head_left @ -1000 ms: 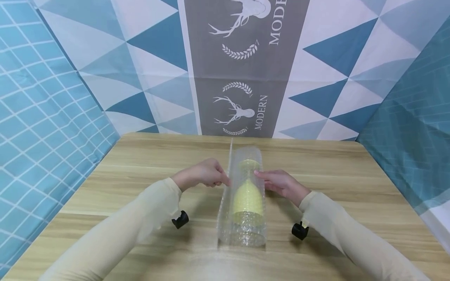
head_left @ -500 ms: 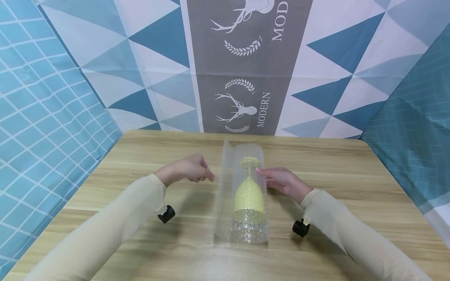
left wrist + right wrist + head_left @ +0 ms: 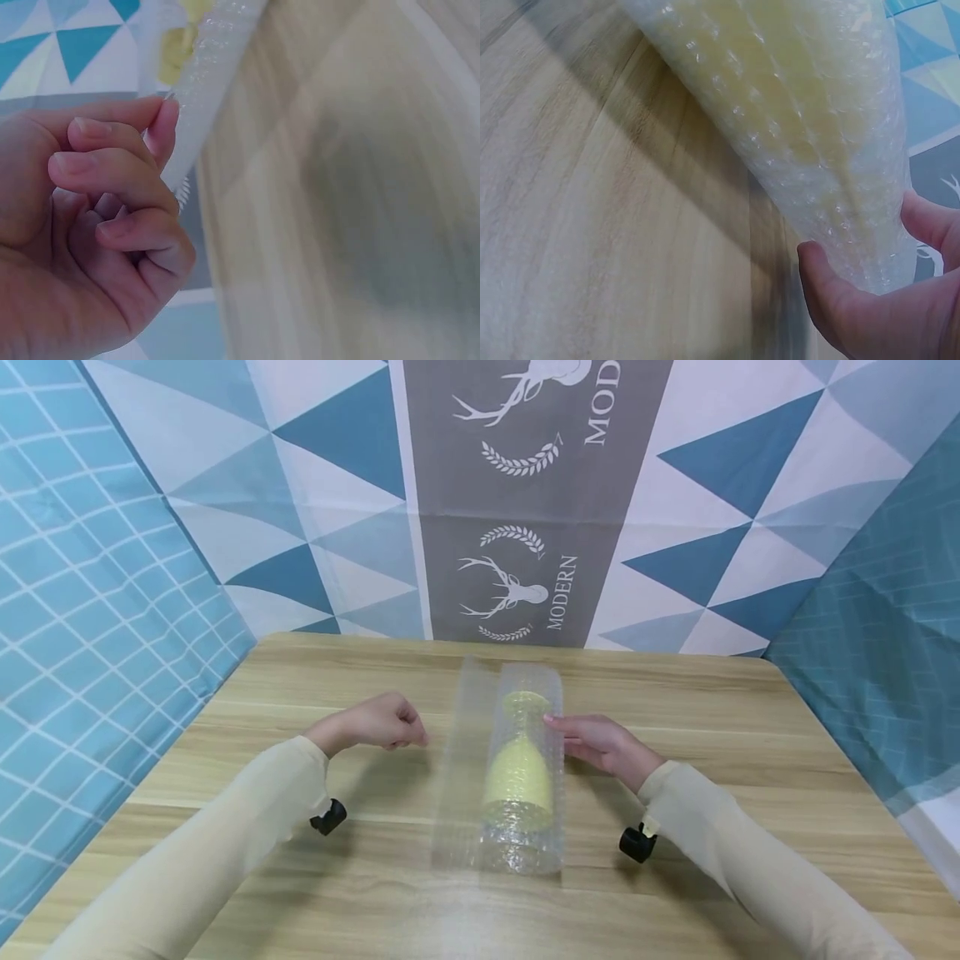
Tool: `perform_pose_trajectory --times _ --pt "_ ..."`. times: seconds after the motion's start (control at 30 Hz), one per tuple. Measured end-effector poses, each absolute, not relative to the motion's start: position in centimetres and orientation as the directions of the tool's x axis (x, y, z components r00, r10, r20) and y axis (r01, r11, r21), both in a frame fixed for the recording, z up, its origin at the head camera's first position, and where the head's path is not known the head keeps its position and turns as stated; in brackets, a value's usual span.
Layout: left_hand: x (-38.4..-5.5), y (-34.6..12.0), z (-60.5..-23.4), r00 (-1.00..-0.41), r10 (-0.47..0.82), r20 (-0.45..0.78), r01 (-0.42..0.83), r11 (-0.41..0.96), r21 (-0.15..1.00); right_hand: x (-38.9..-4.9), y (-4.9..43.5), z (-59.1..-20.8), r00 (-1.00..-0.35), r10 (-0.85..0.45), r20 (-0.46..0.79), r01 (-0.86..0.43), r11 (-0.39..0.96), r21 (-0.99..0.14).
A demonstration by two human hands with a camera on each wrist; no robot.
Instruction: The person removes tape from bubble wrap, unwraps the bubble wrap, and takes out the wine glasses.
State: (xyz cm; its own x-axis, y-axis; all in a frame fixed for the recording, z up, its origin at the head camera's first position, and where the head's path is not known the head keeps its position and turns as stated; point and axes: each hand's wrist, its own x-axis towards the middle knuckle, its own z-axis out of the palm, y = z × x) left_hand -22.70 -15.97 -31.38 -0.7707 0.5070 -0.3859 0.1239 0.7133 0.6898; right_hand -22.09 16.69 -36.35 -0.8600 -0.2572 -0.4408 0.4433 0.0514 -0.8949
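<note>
Between left grip (image 3: 369, 724) and right grip (image 3: 598, 747): one narrow-necked yellow object (image 3: 519, 772), lying inside clear bubble wrap (image 3: 802, 135) on wooden tabletop (image 3: 720, 718). Left grip: thumb and forefinger pinching edge of loose flap (image 3: 467, 760), remaining fingers curled. Right grip: thumb and fingers holding wrapped roll beside the neck. Beyond both grips: patterned backdrop (image 3: 525, 489), deer heads, "MODERN" lettering.
</note>
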Motion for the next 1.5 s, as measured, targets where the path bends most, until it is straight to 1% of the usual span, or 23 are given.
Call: perform_pose_trajectory --times 0.13,0.23,0.33,0.53,0.6,0.7,0.8,0.87,1.03,1.13,1.17,1.23,1.27,1.33,1.37,1.4,1.47,1.5 --pt "-22.6 -16.5 -32.7 -0.792 0.482 -0.374 0.133 0.735 0.665 -22.1 16.7 -36.5 -0.857 -0.278 -0.433 0.441 0.037 -0.897" --pt "-22.6 -16.7 -33.8 -0.817 0.455 -0.354 0.157 0.767 0.622 -22.2 16.7 -36.7 -0.856 -0.292 -0.427 0.441 0.021 -0.897" --pt "-22.6 -16.8 -34.7 -0.829 0.437 -0.350 0.178 0.799 0.574 -22.2 16.8 -36.9 -0.853 -0.298 -0.428 0.446 0.009 -0.895" --pt "-22.3 -17.0 -35.5 -0.856 0.416 -0.308 0.213 0.825 0.524 -22.3 16.6 -37.0 -0.848 -0.309 -0.431 0.451 0.004 -0.892" --pt "-22.3 -17.1 -35.6 -0.856 0.425 -0.293 0.228 0.821 0.524 -22.4 16.6 -37.1 -0.848 -0.307 -0.431 0.453 0.002 -0.892" --pt "-22.4 -17.7 -35.7 -0.830 0.463 -0.310 0.215 0.779 0.590 -22.3 16.5 -37.1 -0.850 -0.300 -0.434 0.454 0.003 -0.891" --pt "-22.6 -18.4 -35.9 -0.784 0.515 -0.347 0.156 0.704 0.693 -22.2 16.5 -37.1 -0.847 -0.301 -0.439 0.457 0.011 -0.889" --pt "-22.7 -18.9 -35.9 -0.756 0.538 -0.373 0.108 0.664 0.739 -22.1 16.5 -37.1 -0.846 -0.301 -0.441 0.460 0.009 -0.888" --pt "-22.8 -19.3 -35.4 -0.724 0.562 -0.400 0.037 0.610 0.791 -22.1 16.5 -37.0 -0.844 -0.296 -0.448 0.473 -0.016 -0.881" --pt "-22.7 -19.1 -35.2 -0.727 0.562 -0.396 0.031 0.602 0.798 -22.1 16.5 -37.0 -0.841 -0.297 -0.452 0.478 -0.018 -0.878" --pt "-22.7 -18.9 -35.2 -0.743 0.553 -0.377 0.051 0.608 0.792 -22.1 16.5 -36.9 -0.841 -0.298 -0.452 0.479 -0.019 -0.878" --pt "-22.6 -18.5 -35.1 -0.788 0.541 -0.294 0.136 0.619 0.773 -22.1 16.5 -36.9 -0.840 -0.300 -0.452 0.481 -0.025 -0.876" --pt "-22.5 -18.1 -35.1 -0.812 0.534 -0.237 0.194 0.629 0.753 -22.1 16.5 -36.9 -0.839 -0.302 -0.452 0.481 -0.024 -0.876" --pt "-22.3 -17.3 -34.9 -0.835 0.543 -0.092 0.339 0.638 0.691 -22.1 16.5 -36.8 -0.839 -0.304 -0.452 0.482 -0.029 -0.876" --pt "-22.1 -16.9 -34.7 -0.829 0.559 -0.018 0.422 0.646 0.637 -22.1 16.5 -36.8 -0.839 -0.304 -0.452 0.482 -0.027 -0.876" --pt "-21.9 -16.4 -34.6 -0.809 0.586 0.043 0.499 0.647 0.576 -22.1 16.5 -36.8 -0.838 -0.304 -0.453 0.483 -0.025 -0.875" --pt "-21.6 -15.5 -34.2 -0.753 0.650 0.102 0.618 0.646 0.448 -22.2 16.5 -36.8 -0.836 -0.304 -0.456 0.485 -0.023 -0.874" --pt "-21.4 -15.1 -34.1 -0.723 0.683 0.105 0.662 0.641 0.388 -22.2 16.5 -36.8 -0.836 -0.303 -0.458 0.487 -0.026 -0.873"
